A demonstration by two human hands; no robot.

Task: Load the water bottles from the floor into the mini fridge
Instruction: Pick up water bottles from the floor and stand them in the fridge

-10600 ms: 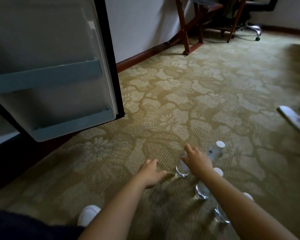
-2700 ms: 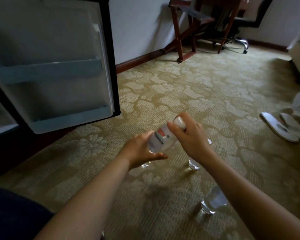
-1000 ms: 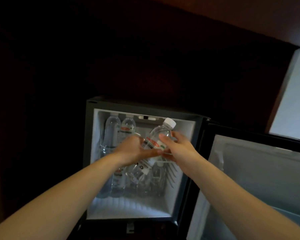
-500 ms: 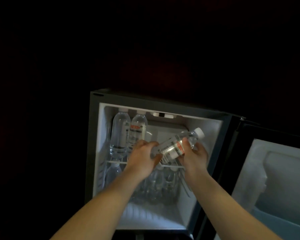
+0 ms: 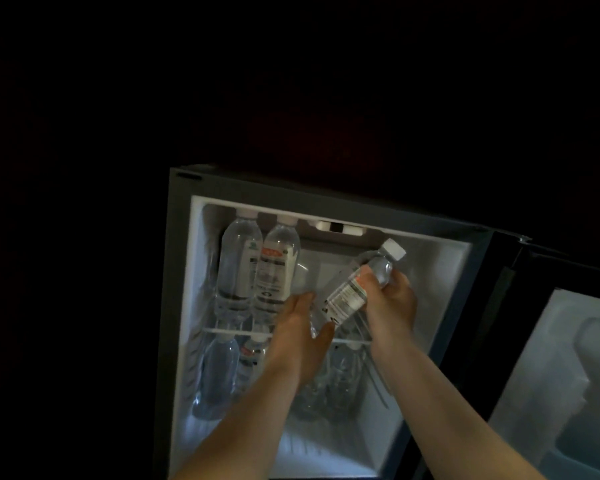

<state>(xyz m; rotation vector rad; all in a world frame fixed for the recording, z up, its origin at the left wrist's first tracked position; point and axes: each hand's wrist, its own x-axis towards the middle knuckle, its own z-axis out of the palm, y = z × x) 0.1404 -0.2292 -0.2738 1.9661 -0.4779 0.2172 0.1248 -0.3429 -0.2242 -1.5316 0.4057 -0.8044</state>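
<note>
Right hand and left hand together hold a bottle in the lit mouth of an open fridge. The right hand grips the bottle near its shoulder, with the thumb pressed across the top of the label and the fingers curled behind. The left hand cups the base, thumb underneath and fingers wrapped round the far side.

The bottle is clear, with a white cap and a white label edged in red. It tilts, cap up and to the right, base down and to the left. It lies in the right half of the upper compartment, above the wire shelf. Whether its base touches the shelf cannot be told, since the left hand covers it.

At the left of that shelf two more bottles stand upright, side by side and touching. These are a corner bottle by the left wall and a second bottle just beside it. Their caps sit close under the ceiling.

Below the shelf a low bottle stands at the left, and further bottles show dimly behind the forearms, too blurred to count. A lamp is set in the ceiling at the middle.

The door stands swung open at the right, its pale moulded lining facing the camera. Everything around the fridge is dark.
</note>
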